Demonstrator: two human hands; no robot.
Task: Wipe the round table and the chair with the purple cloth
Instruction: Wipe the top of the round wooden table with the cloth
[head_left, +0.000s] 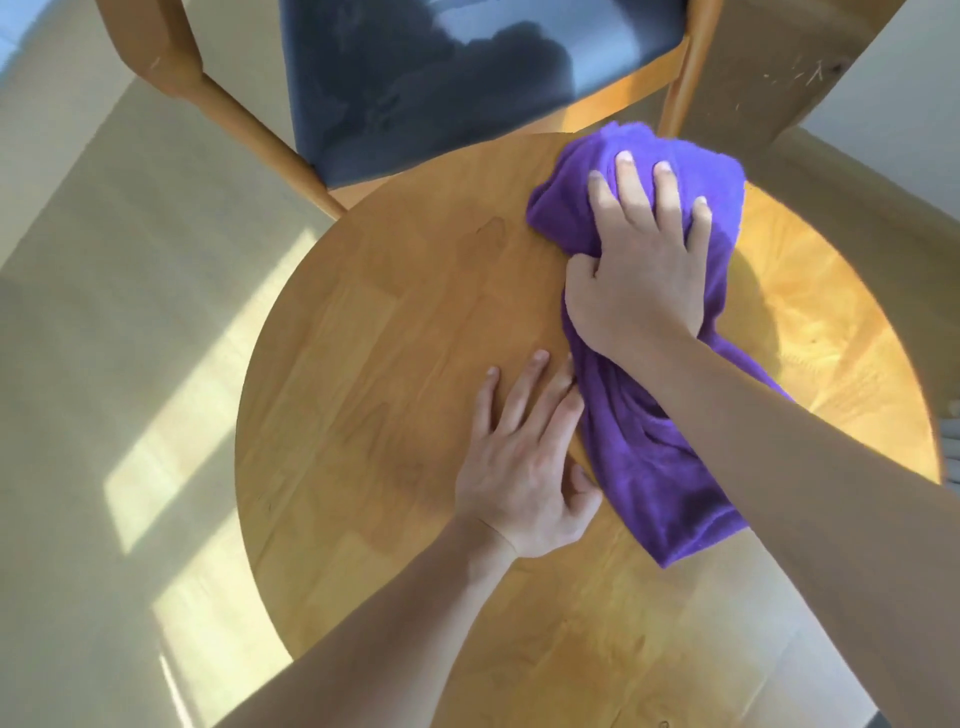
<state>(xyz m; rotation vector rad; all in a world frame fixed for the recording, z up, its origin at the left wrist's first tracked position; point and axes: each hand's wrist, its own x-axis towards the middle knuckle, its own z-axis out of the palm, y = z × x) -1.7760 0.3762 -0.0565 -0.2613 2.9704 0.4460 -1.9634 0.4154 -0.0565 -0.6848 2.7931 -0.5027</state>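
My right hand bunches purple cloth upper right on table; left hand flat (bracing); sweep overlapping arcs, then chair

A single head-worn camera looks steeply down and forward from close above the round bench, which fills most of the wide-angle frame. The chair sits at the top edge, floor shows on both sides, and both forearms enter from below.
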